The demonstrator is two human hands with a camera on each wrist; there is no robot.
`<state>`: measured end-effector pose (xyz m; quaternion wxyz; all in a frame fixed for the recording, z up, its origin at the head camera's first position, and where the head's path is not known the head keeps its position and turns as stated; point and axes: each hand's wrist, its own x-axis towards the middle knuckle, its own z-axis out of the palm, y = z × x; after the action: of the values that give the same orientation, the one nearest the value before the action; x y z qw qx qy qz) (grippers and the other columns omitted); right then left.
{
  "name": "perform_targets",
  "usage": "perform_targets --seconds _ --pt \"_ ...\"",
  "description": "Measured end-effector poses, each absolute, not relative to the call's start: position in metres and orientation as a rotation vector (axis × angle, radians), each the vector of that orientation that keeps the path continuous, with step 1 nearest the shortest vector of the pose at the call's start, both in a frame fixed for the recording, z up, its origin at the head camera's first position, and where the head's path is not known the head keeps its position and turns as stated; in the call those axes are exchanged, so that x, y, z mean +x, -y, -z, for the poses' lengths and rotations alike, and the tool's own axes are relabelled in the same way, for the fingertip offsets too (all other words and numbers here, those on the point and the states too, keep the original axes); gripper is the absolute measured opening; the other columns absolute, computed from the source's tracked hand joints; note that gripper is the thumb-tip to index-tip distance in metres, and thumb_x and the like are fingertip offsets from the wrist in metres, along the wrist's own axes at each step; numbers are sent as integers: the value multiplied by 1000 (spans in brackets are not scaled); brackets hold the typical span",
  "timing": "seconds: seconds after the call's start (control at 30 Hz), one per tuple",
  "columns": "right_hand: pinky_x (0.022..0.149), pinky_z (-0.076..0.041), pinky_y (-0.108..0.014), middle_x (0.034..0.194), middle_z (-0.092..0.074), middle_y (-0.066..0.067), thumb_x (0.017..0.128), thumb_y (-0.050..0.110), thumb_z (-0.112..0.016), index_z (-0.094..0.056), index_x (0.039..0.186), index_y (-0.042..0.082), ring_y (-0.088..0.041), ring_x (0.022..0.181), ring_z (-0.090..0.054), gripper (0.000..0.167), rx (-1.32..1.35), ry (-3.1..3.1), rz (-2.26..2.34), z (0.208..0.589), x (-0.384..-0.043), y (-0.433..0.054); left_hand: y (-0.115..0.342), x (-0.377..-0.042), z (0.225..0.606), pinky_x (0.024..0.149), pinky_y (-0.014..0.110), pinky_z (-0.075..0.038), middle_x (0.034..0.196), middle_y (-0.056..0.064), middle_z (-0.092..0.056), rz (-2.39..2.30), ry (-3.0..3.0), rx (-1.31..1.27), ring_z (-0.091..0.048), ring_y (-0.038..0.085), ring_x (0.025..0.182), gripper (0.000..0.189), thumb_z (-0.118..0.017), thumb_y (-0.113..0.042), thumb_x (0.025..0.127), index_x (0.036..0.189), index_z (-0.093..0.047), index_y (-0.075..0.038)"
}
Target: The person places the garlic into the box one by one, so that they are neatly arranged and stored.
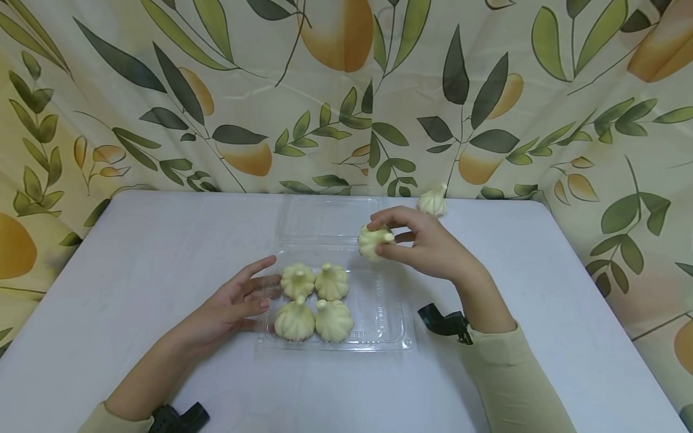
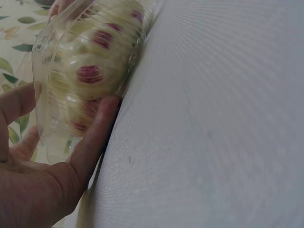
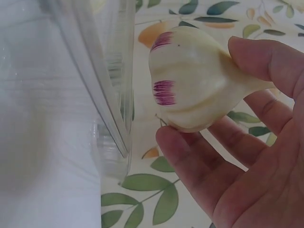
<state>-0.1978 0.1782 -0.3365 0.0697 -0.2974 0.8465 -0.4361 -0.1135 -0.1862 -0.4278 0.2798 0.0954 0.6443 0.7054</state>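
My right hand (image 1: 428,240) pinches a garlic bulb (image 1: 373,242) between thumb and fingers, above the back right part of a clear plastic clamshell box (image 1: 379,343). Purple streaks mark this bulb's side in the right wrist view, where its stem points toward the palm. Several pale garlic bulbs (image 1: 295,319) stand stem up in the box's left half, in two rows. Against the box's left wall rests my left hand (image 1: 233,304), its fingers spread and loosely extended. In the left wrist view a finger (image 2: 99,130) touches the wall near the table.
One more garlic bulb (image 1: 432,201) lies at the table's back edge, behind my right hand. The box's lid (image 1: 325,219) is folded back toward the rear. A white table (image 1: 135,270) lies beneath, with a leaf-patterned cloth (image 1: 346,120) hanging behind.
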Motion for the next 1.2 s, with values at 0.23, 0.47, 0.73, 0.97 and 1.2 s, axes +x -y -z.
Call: perform_targets --seconds 0.23,0.47,0.73,0.97,1.2 --pt "92 -52 -42 126 -63 0 87 8 -76 -69 113 17 -19 112 -60 29 -902 -2499 1318 341 -198 -174 186 -114 428 96 51 -49 160 14 -24 -1895 -1724 258 -27 40 146 72 -55 -14 102 160 -15 -28" --pt "92 -52 -41 125 -64 2 86 9 -77 -68 113 17 -17 112 -60 29 -906 -2444 1272 343 -197 -172 186 -114 428 96 51 -49 160 14 -24 -1900 -1715 260 -27 40 146 72 -54 -11 102 160 -15 -28" --pt "93 -52 -41 121 -66 4 89 9 -74 -66 117 16 -16 112 -60 31 -954 -2378 1175 342 -194 -171 186 -114 428 96 51 -49 160 14 -23 -1901 -1714 263 -27 40 146 72 -55 -12 102 160 -15 -28" --pt "93 -53 -41 117 -67 5 89 8 -73 -66 116 16 -16 110 -61 29 -985 -2357 1114 340 -192 -169 186 -114 428 95 52 -50 160 15 -23 -1907 -1706 278 -26 40 146 73 -55 -12 102 160 -14 -28" --pt "94 -52 -39 118 -67 7 90 8 -71 -66 115 17 -16 110 -61 28 -1025 -2315 1020 338 -190 -168 186 -114 428 95 52 -50 160 15 -22 -1910 -1702 285 -26 41 146 72 -54 -11 102 160 -14 -27"
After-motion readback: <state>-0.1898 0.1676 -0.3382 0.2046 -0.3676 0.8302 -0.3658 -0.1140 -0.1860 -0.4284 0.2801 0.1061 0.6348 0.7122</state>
